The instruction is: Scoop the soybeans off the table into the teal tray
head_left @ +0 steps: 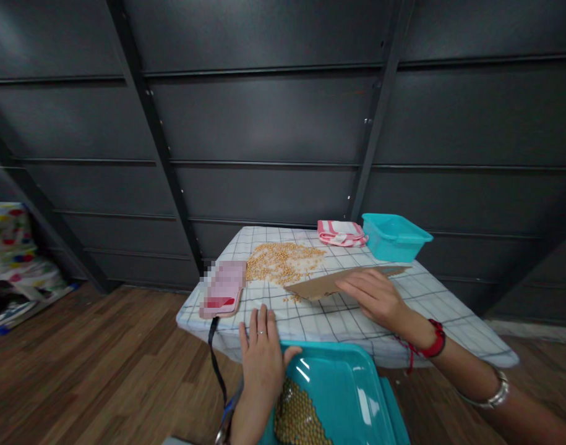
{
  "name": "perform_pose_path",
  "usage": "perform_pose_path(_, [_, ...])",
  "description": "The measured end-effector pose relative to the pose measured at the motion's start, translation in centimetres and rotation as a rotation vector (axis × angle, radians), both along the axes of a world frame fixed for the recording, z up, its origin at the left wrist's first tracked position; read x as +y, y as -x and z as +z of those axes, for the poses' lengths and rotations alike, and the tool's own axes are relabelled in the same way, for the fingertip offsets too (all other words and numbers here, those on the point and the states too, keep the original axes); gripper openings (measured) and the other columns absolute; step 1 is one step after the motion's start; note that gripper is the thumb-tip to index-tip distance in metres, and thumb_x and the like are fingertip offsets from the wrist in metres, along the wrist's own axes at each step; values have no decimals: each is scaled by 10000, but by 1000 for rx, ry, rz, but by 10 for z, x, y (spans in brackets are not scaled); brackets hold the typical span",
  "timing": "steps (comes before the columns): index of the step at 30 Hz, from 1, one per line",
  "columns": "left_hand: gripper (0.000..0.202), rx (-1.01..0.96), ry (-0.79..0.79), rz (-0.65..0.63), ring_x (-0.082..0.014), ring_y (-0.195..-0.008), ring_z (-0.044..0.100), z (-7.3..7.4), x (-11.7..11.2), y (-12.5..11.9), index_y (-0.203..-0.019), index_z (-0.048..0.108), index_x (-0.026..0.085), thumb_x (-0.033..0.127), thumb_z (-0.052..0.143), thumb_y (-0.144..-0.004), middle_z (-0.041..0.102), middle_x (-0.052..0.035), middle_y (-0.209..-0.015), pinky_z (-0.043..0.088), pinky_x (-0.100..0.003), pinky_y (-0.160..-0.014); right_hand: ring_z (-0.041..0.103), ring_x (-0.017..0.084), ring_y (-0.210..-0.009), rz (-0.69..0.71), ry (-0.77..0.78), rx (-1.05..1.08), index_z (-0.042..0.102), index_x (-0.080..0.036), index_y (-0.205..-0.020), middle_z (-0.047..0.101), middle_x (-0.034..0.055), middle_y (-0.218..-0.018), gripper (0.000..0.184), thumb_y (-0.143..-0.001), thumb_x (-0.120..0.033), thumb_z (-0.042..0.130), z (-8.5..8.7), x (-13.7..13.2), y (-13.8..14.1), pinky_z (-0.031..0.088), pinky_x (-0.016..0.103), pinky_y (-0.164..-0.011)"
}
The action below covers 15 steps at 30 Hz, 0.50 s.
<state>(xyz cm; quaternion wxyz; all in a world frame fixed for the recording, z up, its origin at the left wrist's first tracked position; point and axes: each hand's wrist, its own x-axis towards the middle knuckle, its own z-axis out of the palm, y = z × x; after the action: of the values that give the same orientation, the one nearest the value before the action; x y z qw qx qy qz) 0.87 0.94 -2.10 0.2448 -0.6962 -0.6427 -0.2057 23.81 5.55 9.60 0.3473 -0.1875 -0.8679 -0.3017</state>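
Note:
My right hand grips a flat piece of brown cardboard, its far edge slanting over the checked tablecloth. Beside the cardboard's left end lie a few loose yellow beans, and a wider spread of dry yellow beans covers the cloth behind it. My left hand is flat with fingers stretched out, at the table's front edge and over the left rim of a teal plastic tub. Inside the tub, a heap of beans sits at the left; they look greenish-yellow there.
A pink phone lies at the table's left, near a black strap. At the back right are a folded pink-and-white cloth and a second teal tub. A dark panelled wall stands behind the table.

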Motion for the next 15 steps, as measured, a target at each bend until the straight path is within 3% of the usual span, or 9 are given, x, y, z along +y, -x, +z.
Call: perform_pose_path(15, [826,10,-3,-22,-331,-1148,411,2,-1,2,-1172,471,57,693,255,-691,496,-198,-1223,325,-513,-921,547,149,-768,-41,-1,0,520,-151,-1031,624,48,-802,345,-784,-2,331,2,4,3,419,291,-643])
